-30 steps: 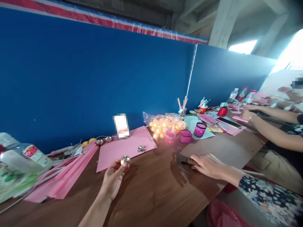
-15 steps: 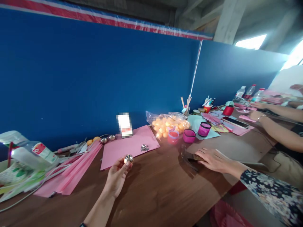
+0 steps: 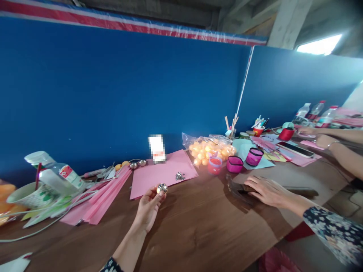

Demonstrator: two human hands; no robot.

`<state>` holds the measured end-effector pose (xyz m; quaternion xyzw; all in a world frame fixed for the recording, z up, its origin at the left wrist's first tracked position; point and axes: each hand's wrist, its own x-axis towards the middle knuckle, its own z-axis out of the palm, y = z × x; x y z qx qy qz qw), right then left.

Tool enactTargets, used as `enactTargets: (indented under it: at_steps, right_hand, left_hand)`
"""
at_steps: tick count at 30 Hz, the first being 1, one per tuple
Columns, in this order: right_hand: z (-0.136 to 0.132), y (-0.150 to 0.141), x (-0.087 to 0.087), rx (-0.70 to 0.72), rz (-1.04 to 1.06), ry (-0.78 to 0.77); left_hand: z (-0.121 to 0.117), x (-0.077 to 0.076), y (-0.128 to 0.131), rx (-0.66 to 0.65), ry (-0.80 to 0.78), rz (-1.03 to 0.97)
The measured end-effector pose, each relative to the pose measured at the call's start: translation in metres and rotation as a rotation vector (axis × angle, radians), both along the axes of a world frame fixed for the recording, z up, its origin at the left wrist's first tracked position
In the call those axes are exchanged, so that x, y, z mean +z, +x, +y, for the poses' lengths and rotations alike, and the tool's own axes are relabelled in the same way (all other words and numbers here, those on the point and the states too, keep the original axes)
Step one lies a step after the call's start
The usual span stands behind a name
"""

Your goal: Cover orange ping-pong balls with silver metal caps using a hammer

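My left hand (image 3: 151,206) pinches a shiny silver metal ball (image 3: 162,188) between thumb and fingers, raised above the brown table near the front edge of a pink paper sheet (image 3: 154,179). A pile of small silver beads (image 3: 179,176) lies on that sheet. Two more silver balls (image 3: 138,164) rest at its back left corner. Over to the right, my right hand (image 3: 265,190) is closed over the handle of a hammer (image 3: 302,192) lying on the table. The hammer's head points left, and the hand covers the handle just behind it.
A bag of orange balls (image 3: 211,149) sits behind a pink cup (image 3: 214,165) and magenta containers (image 3: 235,164). Pink strips (image 3: 109,192), a bottle (image 3: 64,175) and a cable are at left. A phone (image 3: 295,149) and another person's arms (image 3: 340,149) are at right.
The view has turned slightly left, so everything sits further right in the picture. Both hands keep their places, the left with the silver ball, the right on the hammer.
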<state>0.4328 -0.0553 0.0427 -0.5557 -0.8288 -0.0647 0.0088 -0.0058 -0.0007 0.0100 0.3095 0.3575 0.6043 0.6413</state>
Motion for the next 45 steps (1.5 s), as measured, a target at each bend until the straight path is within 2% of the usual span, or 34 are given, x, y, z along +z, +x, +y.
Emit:
enactTargets:
  at_steps: [3,5,9,11,13,15,18,21,25,34,45]
  right_hand:
    - [0.002,-0.011,0.009,0.011,0.054,0.051]
    - [0.006,-0.031,0.017,0.009,0.093,0.147]
    - [0.016,-0.095,0.030,0.145,0.115,0.257]
    - [0.026,-0.132,0.032,0.252,0.137,0.228]
    - [0.041,-0.165,0.029,0.303,0.163,0.169]
    - [0.062,-0.190,0.023,0.252,0.236,0.106]
    - [0.095,-0.214,0.008,0.160,0.295,0.054]
    - [0.120,-0.224,-0.005,0.121,0.294,0.029]
    - [0.132,-0.230,-0.014,0.078,0.279,0.010]
    - [0.134,-0.229,-0.021,0.046,0.295,0.013]
    - [0.132,-0.226,-0.034,-0.020,0.343,0.098]
  left_hand:
    - [-0.001,0.002,0.001,-0.003,-0.011,-0.001]
    - [-0.001,0.003,0.002,0.002,-0.017,-0.006]
    - [-0.001,0.003,0.002,0.001,-0.017,0.004]
    - [-0.001,0.001,0.001,-0.009,-0.001,0.010]
    - [-0.001,-0.001,0.000,-0.014,0.015,0.011]
    - [0.000,-0.002,-0.001,-0.019,0.024,0.019]
    - [0.000,-0.002,-0.001,-0.027,0.030,0.035]
    - [0.000,-0.001,0.000,-0.017,0.018,0.014]
    - [0.000,0.002,0.002,-0.011,0.003,-0.005]
    - [0.001,0.002,0.003,0.015,-0.012,-0.015]
    - [-0.002,0.006,0.002,-0.005,-0.026,-0.013]
